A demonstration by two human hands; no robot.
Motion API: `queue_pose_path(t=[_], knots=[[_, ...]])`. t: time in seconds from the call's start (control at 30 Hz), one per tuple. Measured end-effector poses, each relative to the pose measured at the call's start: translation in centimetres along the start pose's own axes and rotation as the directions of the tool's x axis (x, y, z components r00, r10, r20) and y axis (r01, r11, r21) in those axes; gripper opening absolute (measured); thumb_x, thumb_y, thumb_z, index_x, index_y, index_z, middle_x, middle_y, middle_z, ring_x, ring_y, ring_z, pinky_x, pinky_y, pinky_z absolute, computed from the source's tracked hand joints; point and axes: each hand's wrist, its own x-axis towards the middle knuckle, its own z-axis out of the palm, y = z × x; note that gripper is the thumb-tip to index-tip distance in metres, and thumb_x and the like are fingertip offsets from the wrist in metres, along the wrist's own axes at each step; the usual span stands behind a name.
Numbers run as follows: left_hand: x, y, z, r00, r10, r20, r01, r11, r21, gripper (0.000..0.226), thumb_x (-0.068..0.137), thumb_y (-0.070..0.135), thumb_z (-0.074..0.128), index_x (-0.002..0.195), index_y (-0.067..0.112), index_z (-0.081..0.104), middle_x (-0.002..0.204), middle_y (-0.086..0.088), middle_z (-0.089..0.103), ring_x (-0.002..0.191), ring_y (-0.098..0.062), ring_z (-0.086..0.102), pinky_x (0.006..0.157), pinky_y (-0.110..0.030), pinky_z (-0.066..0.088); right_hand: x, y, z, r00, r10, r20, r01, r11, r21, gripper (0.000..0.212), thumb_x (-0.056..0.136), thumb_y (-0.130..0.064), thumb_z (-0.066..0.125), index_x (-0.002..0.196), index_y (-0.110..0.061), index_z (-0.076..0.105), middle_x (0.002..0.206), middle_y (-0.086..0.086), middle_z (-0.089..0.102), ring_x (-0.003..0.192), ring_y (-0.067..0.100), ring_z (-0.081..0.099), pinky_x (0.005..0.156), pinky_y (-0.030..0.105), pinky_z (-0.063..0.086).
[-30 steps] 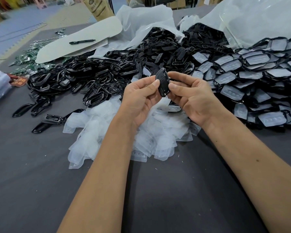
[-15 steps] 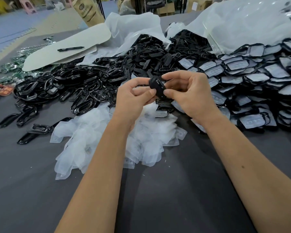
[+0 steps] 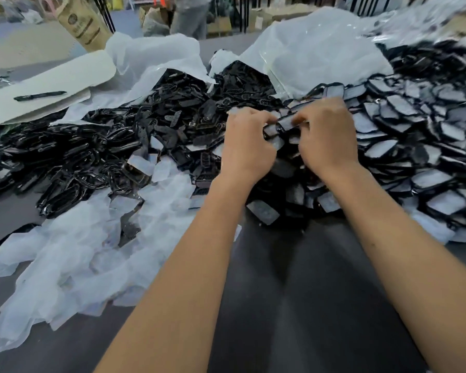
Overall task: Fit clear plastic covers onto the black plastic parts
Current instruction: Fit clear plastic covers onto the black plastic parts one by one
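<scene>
Here, in the head view, both bare forearms reach forward over the dark tabletop toward its far side. The left hand and the right hand meet over the heaps, fingers curled, each pinching one end of a single black plastic part whose upper face shows pale, as if a clear cover lies on it; motion blur hides how fully it is seated. The piece is held just above the boundary between two heaps.

Toward the right edge spreads a pile of covered parts, black frames with pale faces, overlapping like scales. Toward the left edge lies a heap of bare black frames, glossy and tangled. Nearer the front edge, left of the arms, a loose drift of clear plastic covers lies spread out, touching the black heap.

At the far left corner a pale board carries a black pen. Behind the heaps, crumpled clear plastic bags rise along the far edge.
</scene>
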Motion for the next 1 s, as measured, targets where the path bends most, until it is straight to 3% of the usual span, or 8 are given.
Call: queue_pose_path(t=[0.13, 0.3, 0.43, 0.57, 0.7, 0.8, 0.87, 1.0], knots=[[-0.6, -0.2, 0.1, 0.982, -0.108, -0.152, 0.096, 0.992, -0.085, 0.043, 0.074, -0.011, 0.056, 0.105, 0.012, 0.075, 0.117, -0.006, 0.068, 0.115, -0.020, 0.058, 0.088, -0.014, 0.034, 0.2, 0.3, -0.5, 1.000, -0.019, 0.023, 0.019, 1.000, 0.006, 0.039, 0.091, 0.009, 0.053, 0.111, -0.012, 0.080, 0.110, 0.010, 0.077, 0.122, 0.031, 0.054, 0.102, 0.049, 0.047], [-1.6, -1.0, -1.4, 0.971, -0.199, -0.135, 0.187, 0.978, -0.091, 0.033, 0.077, -0.004, 0.059, 0.100, 0.012, 0.077, 0.108, -0.005, 0.072, 0.103, -0.019, 0.063, 0.084, -0.025, 0.046, 0.8, -2.5, -0.4, 0.986, 0.064, -0.152, -0.048, 0.993, 0.111, 0.040, 0.092, 0.006, 0.050, 0.105, -0.014, 0.082, 0.103, 0.008, 0.078, 0.112, 0.028, 0.059, 0.089, 0.026, 0.044], [-2.7, -3.0, -3.5, 0.961, -0.255, -0.110, 0.256, 0.967, 0.000, 0.031, 0.074, 0.002, 0.063, 0.099, 0.011, 0.077, 0.105, -0.006, 0.074, 0.106, -0.025, 0.064, 0.087, -0.033, 0.052, 0.3, -7.5, 1.6, 0.997, -0.077, -0.020, 0.079, 0.983, 0.166, 0.038, 0.091, 0.001, 0.052, 0.106, -0.017, 0.081, 0.104, 0.008, 0.077, 0.114, 0.030, 0.057, 0.091, 0.038, 0.049], [-4.0, -6.3, -6.4, 0.936, -0.297, -0.191, 0.323, 0.939, 0.121, 0.025, 0.074, 0.002, 0.060, 0.090, 0.009, 0.078, 0.097, -0.012, 0.074, 0.100, -0.033, 0.063, 0.092, -0.043, 0.049, -0.1, -11.9, 4.2, 0.955, -0.242, 0.175, 0.219, 0.966, 0.140, 0.034, 0.090, -0.003, 0.055, 0.111, -0.018, 0.078, 0.107, 0.009, 0.074, 0.118, 0.031, 0.052, 0.092, 0.043, 0.051], [-5.7, -10.5, -9.0, 0.854, -0.405, -0.327, 0.496, 0.823, 0.276, 0.033, 0.081, 0.010, 0.060, 0.111, 0.019, 0.072, 0.119, -0.010, 0.064, 0.115, -0.033, 0.053, 0.089, -0.030, 0.037, 0.0, -15.2, 6.4, 0.892, -0.360, 0.274, 0.351, 0.933, 0.081, 0.034, 0.093, -0.003, 0.057, 0.119, -0.019, 0.072, 0.112, 0.005, 0.071, 0.121, 0.028, 0.048, 0.092, 0.043, 0.052], [-6.9, -12.5, -10.1, 0.768, -0.501, -0.398, 0.626, 0.719, 0.302, 0.037, 0.090, 0.014, 0.060, 0.126, 0.022, 0.062, 0.130, -0.010, 0.053, 0.123, -0.037, 0.042, 0.085, -0.037, 0.034, 0.4, -17.1, 7.8, 0.869, -0.388, 0.308, 0.378, 0.921, 0.094, 0.034, 0.096, -0.004, 0.053, 0.124, -0.017, 0.067, 0.117, 0.006, 0.068, 0.122, 0.029, 0.047, 0.092, 0.042, 0.050], [-7.4, -13.5, -10.5, 0.767, -0.536, -0.354, 0.640, 0.682, 0.353, 0.038, 0.094, 0.017, 0.061, 0.132, 0.022, 0.060, 0.133, -0.011, 0.053, 0.125, -0.038, 0.043, 0.092, -0.041, 0.039, 0.9, -18.1, 8.8, 0.850, -0.398, 0.345, 0.399, 0.914, 0.072, 0.037, 0.097, -0.004, 0.050, 0.131, -0.016, 0.062, 0.124, 0.007, 0.064, 0.127, 0.030, 0.045, 0.093, 0.043, 0.047], [-8.0, -14.5, -10.9, 0.792, -0.493, -0.360, 0.597, 0.748, 0.289, 0.025, 0.089, 0.015, 0.066, 0.112, 0.023, 0.074, 0.121, -0.005, 0.065, 0.118, -0.033, 0.053, 0.096, -0.039, 0.045, 2.1, -19.1, 10.2, 0.803, -0.373, 0.465, 0.414, 0.910, 0.016, 0.046, 0.101, -0.005, 0.047, 0.145, -0.019, 0.047, 0.146, 0.006, 0.051, 0.139, 0.031, 0.038, 0.105, 0.051, 0.040]])
